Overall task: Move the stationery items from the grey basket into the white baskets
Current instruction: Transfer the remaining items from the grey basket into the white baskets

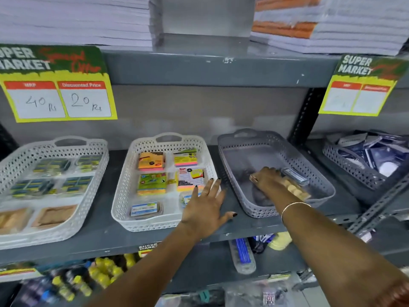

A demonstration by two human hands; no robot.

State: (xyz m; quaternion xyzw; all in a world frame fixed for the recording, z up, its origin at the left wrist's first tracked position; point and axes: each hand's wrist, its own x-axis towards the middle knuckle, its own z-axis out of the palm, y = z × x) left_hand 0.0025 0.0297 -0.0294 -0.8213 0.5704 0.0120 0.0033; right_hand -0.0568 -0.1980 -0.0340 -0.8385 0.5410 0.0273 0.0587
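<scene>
The right hand (266, 180) reaches into the grey basket (234, 151), palm down, fingers curled over a small clear box with a blue label (295, 176) and a pack of tan pieces (296, 190) lying just beside it. The fingertips press on these items, but whether they actually grip either one cannot be told; blur hides the contact. The right forearm runs diagonally from the lower right corner up to the basket, with a thin bangle (293, 207) at the wrist.

The left hand (204, 206) lies flat and released, fingers spread wide, holding nothing. Its palm rests on the grey shelf (99, 235) at the near right corner of the middle white basket (124, 196), with the fingertips over that basket's right rim. A ring shows on 1 finger, and the nails are dark.

The labelled box lies with its long axis slanting from upper left to lower right, roughly along the grey basket's right wall, and the tan pack runs the same way just in front of it. Both sit in the near right part of the grey basket.

The middle white basket holds about 4 sticky-note packs (152, 161) and 2 labelled clear boxes (145, 209). A second white basket (93, 173) stands at the left, with small packs inside.
</scene>
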